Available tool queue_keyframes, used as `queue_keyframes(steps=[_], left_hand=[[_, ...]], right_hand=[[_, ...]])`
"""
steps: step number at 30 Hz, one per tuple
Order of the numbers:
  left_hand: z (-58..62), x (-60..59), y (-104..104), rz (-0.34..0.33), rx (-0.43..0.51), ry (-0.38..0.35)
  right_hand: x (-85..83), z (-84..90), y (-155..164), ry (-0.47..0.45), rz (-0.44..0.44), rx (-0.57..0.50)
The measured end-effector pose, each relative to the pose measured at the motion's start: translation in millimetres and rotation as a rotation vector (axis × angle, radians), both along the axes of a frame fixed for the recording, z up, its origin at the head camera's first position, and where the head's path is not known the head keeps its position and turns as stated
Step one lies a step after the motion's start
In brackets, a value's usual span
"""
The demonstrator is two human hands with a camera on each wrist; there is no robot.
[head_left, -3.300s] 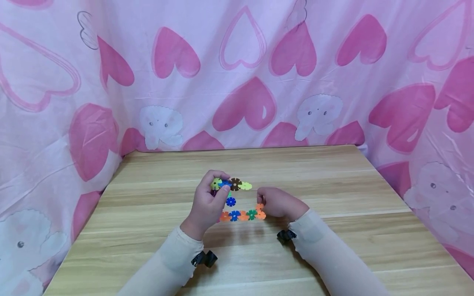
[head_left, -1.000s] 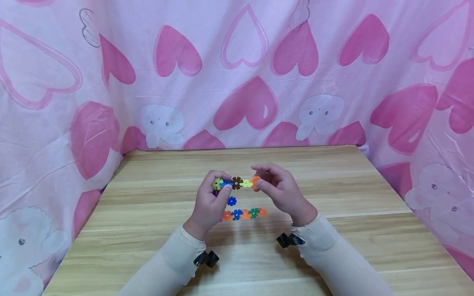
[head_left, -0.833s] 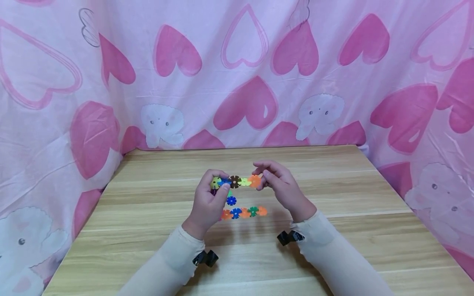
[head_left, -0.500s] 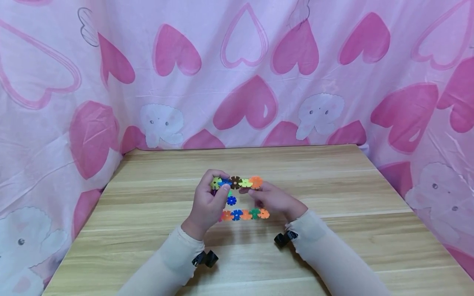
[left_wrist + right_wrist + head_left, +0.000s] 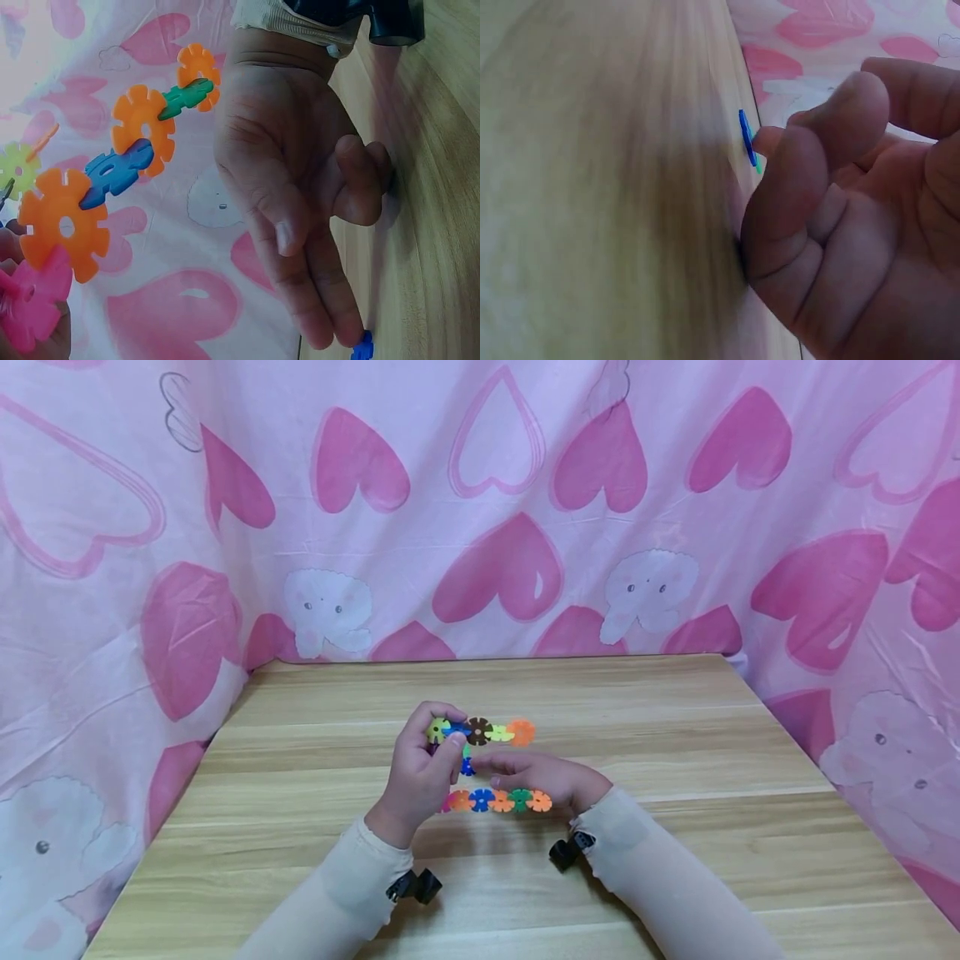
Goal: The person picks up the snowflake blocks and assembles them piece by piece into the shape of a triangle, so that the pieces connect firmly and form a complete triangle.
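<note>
Your left hand (image 5: 420, 768) had its thumb and fingers pinched on the left end of a frame of colourful plastic snowflake-shaped interlocking discs (image 5: 480, 731), holding it upright just above the light wooden table (image 5: 675, 752). The top row ran yellow-green, blue, brown, yellow, orange, and a second row of orange, blue and green discs (image 5: 498, 800) hung lower, nearer you. Your right hand (image 5: 543, 775) lay low between those rows, fingers stretched out and relaxed, with the fingertips (image 5: 341, 334) touching a loose small blue plastic disc (image 5: 363, 346) down by the table. It wasn't gripping the disc yet.

If I were you at that point, I'd have kept the left pinch firm and the frame steady, since those slot joints pop apart when twisted. For the blue one, pinching it by the rim with thumb and forefinger seemed smarter than sliding it, as it looked thin and stood edge-on in the right wrist view. The pink heart-and-elephant curtain (image 5: 495, 510) behind wasn't in the way.
</note>
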State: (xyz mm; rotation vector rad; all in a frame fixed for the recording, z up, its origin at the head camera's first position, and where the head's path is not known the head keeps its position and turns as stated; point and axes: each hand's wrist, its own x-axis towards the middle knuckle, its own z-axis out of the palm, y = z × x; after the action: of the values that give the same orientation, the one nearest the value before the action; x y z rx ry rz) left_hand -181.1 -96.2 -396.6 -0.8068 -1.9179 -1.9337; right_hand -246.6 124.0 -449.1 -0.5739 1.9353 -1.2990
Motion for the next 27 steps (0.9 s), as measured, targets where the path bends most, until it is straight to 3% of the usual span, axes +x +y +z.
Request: queue_keyframes(steps=[5,13,16,20,27], left_hand=[[1.9,0.8,0.5,0.000,0.004,0.000],[0.9,-0.1,-1.2,0.042,-0.004,-0.002],[-0.1,-0.3,-1.4,0.038,-0.001,-0.010],[-1.0,-0.2,-1.1,0.037,0.001,-0.019],[-2.7,-1.4,-0.7,0.034,0.005,-0.026]], right_hand=[[0.6,5.2,5.0,0.062,-0.033,0.100],[-2.6,17.8,12.7,0.266,-0.201,0.328],[-4.0,19.2,13.0,0.293,-0.238,0.356],[-4.5,16.4,12.1,0.290,-0.241,0.398],[-1.8,11.1,10.1,0.402,-0.191,0.518]])
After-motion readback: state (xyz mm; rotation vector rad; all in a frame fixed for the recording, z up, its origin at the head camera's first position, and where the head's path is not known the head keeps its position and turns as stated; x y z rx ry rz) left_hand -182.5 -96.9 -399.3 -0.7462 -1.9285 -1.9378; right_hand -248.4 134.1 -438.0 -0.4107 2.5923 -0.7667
